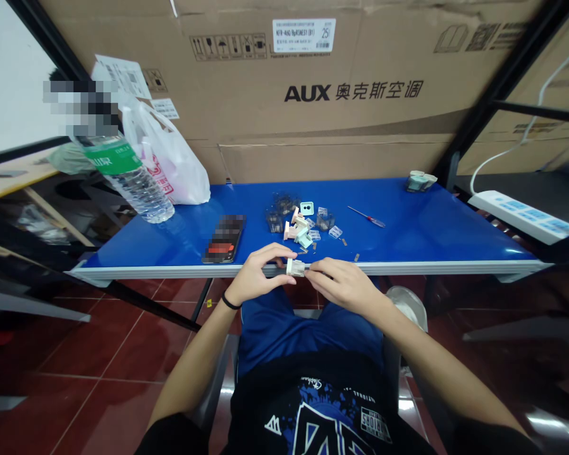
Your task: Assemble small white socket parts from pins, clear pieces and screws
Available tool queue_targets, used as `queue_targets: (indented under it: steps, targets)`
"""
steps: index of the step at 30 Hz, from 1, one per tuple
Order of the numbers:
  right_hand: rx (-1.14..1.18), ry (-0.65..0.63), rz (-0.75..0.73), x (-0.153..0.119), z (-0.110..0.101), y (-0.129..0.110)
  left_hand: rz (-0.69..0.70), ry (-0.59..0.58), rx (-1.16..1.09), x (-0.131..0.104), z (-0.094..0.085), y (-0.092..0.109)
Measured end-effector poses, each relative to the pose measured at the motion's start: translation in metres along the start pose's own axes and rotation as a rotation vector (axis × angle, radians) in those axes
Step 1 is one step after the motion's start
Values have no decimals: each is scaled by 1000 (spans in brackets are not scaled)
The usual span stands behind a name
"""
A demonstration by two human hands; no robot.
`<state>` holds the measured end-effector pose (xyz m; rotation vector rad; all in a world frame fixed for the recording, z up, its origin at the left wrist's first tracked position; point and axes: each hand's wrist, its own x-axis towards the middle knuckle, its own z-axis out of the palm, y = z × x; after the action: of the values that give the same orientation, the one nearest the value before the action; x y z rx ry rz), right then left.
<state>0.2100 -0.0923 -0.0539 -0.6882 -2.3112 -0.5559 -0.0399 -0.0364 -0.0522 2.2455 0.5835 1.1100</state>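
Observation:
My left hand (260, 273) grips a small cream plastic housing (296, 268) between thumb and fingers, just in front of the table's edge. At the housing's right end, my right hand (336, 282) has its fingertips pinched together; what they hold, if anything, is too small to make out. Behind my hands on the blue table lie a loose pile of pink, cream and mint plastic parts (299, 229), a mint faceplate (306, 208) with dark holes, several dark translucent casings (275, 219), clear plastic pieces (335, 232) and tiny metal strips (356, 257).
A screwdriver (367, 217) lies right of the parts, a phone (224, 239) to their left. A water bottle (137, 186) and white plastic bag (183, 161) stand at the left. A wrapped bundle (420, 181) sits back right, near a power strip (526, 215). A large carton (351, 126) backs the table.

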Motion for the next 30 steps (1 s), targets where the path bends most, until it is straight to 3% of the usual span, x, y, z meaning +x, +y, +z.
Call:
queue_targets:
  steps: [6, 19, 30]
  targets:
    - [-2, 49, -33, -4, 0, 1, -40, -14, -54, -1, 2, 2]
    - [69, 2, -48, -3, -4, 2, -41, 27, -124, -3, 4, 2]
    - [623, 163, 220, -1, 3, -6, -38, 68, -229, -6, 5, 1]
